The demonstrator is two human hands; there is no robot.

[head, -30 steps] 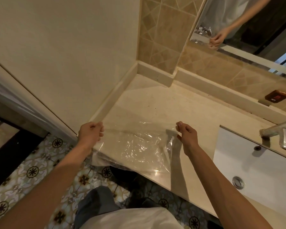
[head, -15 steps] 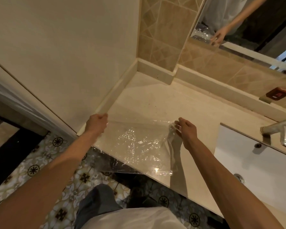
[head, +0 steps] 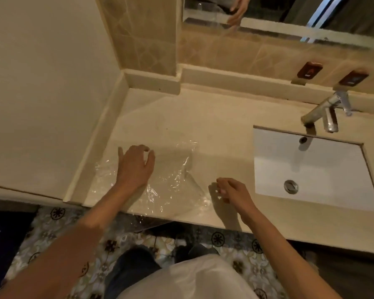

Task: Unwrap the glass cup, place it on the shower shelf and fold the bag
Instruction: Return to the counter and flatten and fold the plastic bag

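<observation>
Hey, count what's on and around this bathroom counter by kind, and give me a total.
Clear plastic bag: 1
Hands: 2, left hand flat on the bag, right hand beside it
Sink basin: 1
Faucet: 1
Brown wall tags: 2
Total: 7

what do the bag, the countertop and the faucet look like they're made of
Bag: thin clear plastic film, glossy; it crinkles, glints, and shows the counter through it.
Countertop: cream polished stone or look-alike, softly reflective.
Faucet: metal, likely chrome-plated, with mirror-like highlights.
</observation>
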